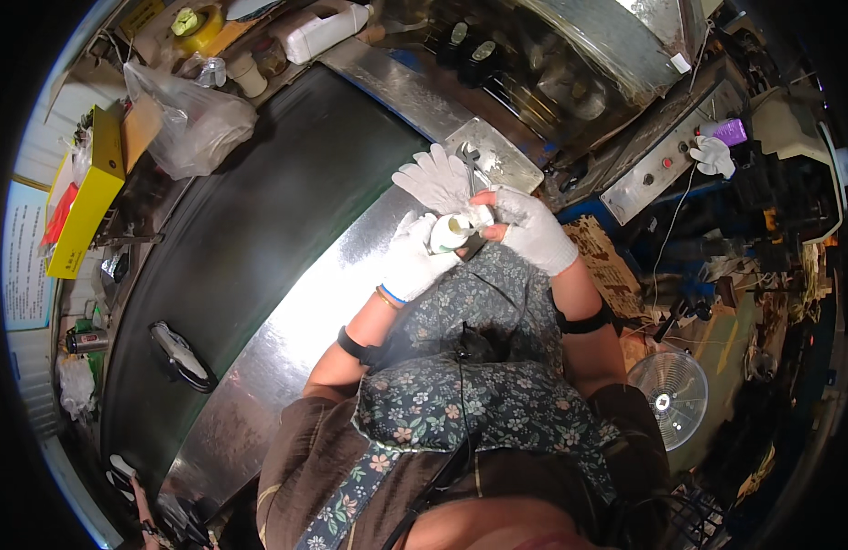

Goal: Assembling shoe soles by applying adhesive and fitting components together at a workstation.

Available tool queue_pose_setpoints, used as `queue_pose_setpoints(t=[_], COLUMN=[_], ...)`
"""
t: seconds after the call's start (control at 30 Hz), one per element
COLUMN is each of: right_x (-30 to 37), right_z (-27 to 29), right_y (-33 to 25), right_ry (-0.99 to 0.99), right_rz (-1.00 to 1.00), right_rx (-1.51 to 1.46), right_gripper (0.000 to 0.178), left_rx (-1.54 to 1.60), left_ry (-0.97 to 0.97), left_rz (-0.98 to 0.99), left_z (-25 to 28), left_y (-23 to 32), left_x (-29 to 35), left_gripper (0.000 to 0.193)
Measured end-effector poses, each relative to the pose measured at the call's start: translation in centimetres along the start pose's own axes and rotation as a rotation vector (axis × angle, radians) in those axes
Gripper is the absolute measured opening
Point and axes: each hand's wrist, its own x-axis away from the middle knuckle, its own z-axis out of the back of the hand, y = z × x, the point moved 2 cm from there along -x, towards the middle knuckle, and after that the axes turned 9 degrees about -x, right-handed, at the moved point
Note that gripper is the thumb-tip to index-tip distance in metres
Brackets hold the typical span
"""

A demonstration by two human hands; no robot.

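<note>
My left hand (415,255), in a white work glove, is wrapped round a small white bottle (448,235) with its mouth turned up. Close beside it, the bare fingertips of my right hand (526,229), gloved as well, pinch a small white piece (481,216) that looks like a cap. The piece is right at the bottle's mouth; whether the two touch I cannot tell. Just beyond my hands a loose white glove (435,177) lies on the metal edge, next to a dark metal tool (469,154) that resembles a wrench.
A dark conveyor belt (259,197) runs along my left, bordered by a shiny metal ledge (305,307). One shoe (181,356) lies on it. Around it are a plastic bag (190,124), a yellow box (87,192) and a white jug (321,29). At right are a control panel (671,163) and a fan (667,401).
</note>
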Motion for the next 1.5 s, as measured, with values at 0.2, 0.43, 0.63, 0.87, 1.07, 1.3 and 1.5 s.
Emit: queue_pose_setpoints(t=[0.2,0.43,0.63,0.87,1.07,1.3,1.5], right_x=[0.8,0.7,1.1,-0.4,-6.2,-15.0,-15.0], right_z=[0.8,1.1,2.5,2.6,2.4,-2.0,-2.2], right_y=[6.4,7.9,9.9,10.7,8.2,8.8,9.3], right_ry=[0.102,0.086,0.247,0.441,0.261,-0.163,-0.186], right_rz=[0.001,0.072,0.016,-0.061,0.193,0.17,0.188], right_rx=[-0.665,-0.845,-0.614,-0.295,0.643,1.199,1.177], right_gripper=[0.058,0.059,0.051,0.033,0.033,0.037,0.036], left_rx=[-0.118,-0.184,0.03,0.265,0.197,-0.003,0.229], left_ry=[0.101,0.026,0.1,0.156,0.194,0.03,0.191], left_rz=[-0.092,-0.024,0.082,0.12,0.155,0.236,0.292], left_z=[0.5,1.8,0.8,-0.8,-0.7,0.4,0.5], left_y=[0.1,-0.9,-2.9,-4.6,-5.3,-5.4,-6.0], left_x=[-0.2,-0.3,-0.6,0.1,1.5,4.2,6.0], left_gripper=[0.05,0.045,0.044,0.043,0.044,0.061,0.047])
